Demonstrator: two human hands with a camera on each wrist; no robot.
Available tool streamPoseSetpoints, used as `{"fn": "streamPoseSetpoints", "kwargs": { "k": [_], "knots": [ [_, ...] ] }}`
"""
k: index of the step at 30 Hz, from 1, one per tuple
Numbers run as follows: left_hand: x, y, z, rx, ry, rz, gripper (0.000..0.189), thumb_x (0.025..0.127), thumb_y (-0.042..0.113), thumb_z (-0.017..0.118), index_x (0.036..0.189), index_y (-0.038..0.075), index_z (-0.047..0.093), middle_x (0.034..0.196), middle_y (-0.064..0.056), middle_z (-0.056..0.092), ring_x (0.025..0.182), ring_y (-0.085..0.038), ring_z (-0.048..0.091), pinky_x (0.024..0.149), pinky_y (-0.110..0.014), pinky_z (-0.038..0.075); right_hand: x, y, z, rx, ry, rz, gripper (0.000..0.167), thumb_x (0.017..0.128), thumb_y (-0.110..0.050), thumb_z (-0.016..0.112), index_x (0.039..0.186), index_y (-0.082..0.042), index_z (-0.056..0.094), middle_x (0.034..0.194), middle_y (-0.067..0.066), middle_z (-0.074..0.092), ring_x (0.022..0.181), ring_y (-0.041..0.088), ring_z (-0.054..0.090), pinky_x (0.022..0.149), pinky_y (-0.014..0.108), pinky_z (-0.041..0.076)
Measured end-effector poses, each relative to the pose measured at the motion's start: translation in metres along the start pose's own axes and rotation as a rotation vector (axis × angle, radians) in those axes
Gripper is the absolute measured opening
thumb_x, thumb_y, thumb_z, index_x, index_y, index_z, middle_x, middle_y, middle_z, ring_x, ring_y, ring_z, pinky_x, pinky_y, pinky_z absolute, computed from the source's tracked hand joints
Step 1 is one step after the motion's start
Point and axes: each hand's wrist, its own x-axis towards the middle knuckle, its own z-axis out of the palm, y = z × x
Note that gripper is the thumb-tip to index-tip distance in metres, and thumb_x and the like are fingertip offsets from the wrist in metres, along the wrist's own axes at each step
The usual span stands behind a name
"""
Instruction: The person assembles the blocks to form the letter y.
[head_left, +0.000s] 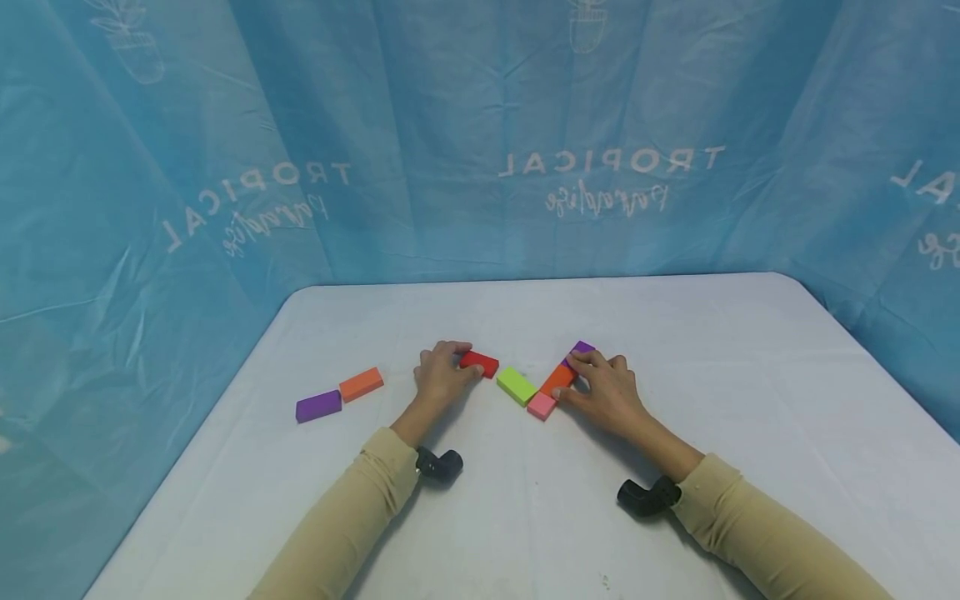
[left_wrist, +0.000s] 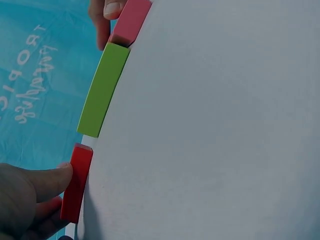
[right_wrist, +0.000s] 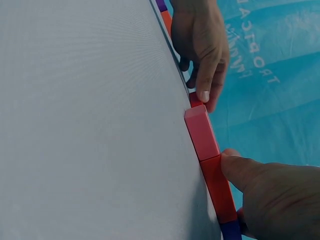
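My left hand pinches a red block between thumb and fingers, low over the white table. In the left wrist view, a narrow gap parts the red block from a lime green block. The green block meets a pink block at a corner. From there an orange-red block and a purple block run up and right in a line. My right hand holds this line, thumb on the orange-red block near its pink end, fingers by the purple block.
Farther left on the white table lie another purple block and an orange block, end to end at a slight angle. A blue printed curtain hangs behind the table and along its sides.
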Motion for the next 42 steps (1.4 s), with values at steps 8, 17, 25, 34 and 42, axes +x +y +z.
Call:
{"fn": "streamPoseSetpoints", "kwargs": {
  "k": [8,17,25,34,42],
  "knots": [
    [0.009,-0.002,-0.001,-0.011,-0.082,0.02,0.044,0.083,0.022,0.07,0.126,0.018,0.059,0.13,-0.005,0.056,0.12,-0.025,0.041,0.097,-0.047,0.03,0.0,-0.001,0.001,0.002,-0.006,0.009,0.065,0.081,-0.044,0.069,0.133,-0.008,0.053,0.136,0.012,0.052,0.107,0.035,0.042,0.082,0.046,0.035],
    [0.016,-0.004,-0.002,-0.029,-0.156,0.01,0.045,0.084,0.023,0.068,0.128,0.025,0.057,0.132,-0.004,0.052,0.122,-0.024,0.038,0.096,-0.047,0.037,0.0,0.0,0.001,0.004,0.001,0.004,0.067,0.08,-0.045,0.069,0.134,-0.009,0.053,0.136,0.012,0.052,0.106,0.037,0.042,0.081,0.047,0.034],
    [0.02,-0.006,-0.003,-0.029,-0.216,0.038,0.042,0.085,0.023,0.068,0.126,0.027,0.058,0.124,-0.005,0.052,0.114,-0.024,0.04,0.093,-0.044,0.038,-0.001,0.0,0.003,0.007,0.002,0.009,0.065,0.08,-0.043,0.069,0.133,-0.009,0.054,0.136,0.011,0.052,0.107,0.036,0.042,0.082,0.047,0.036],
    [0.022,-0.005,-0.005,-0.042,-0.254,0.072,0.042,0.085,0.022,0.068,0.125,0.026,0.059,0.119,-0.008,0.052,0.109,-0.023,0.04,0.091,-0.043,0.038,-0.001,0.001,0.003,0.007,0.003,0.01,0.065,0.08,-0.043,0.07,0.133,-0.009,0.054,0.135,0.011,0.052,0.106,0.035,0.042,0.082,0.047,0.035],
    [0.023,-0.006,-0.004,-0.039,-0.267,0.083,0.043,0.085,0.022,0.068,0.126,0.028,0.059,0.12,-0.007,0.051,0.109,-0.022,0.04,0.088,-0.041,0.039,-0.001,0.001,0.002,0.003,0.004,0.011,0.064,0.08,-0.043,0.07,0.133,-0.01,0.054,0.135,0.011,0.052,0.106,0.034,0.042,0.082,0.047,0.036]
  ]
}}
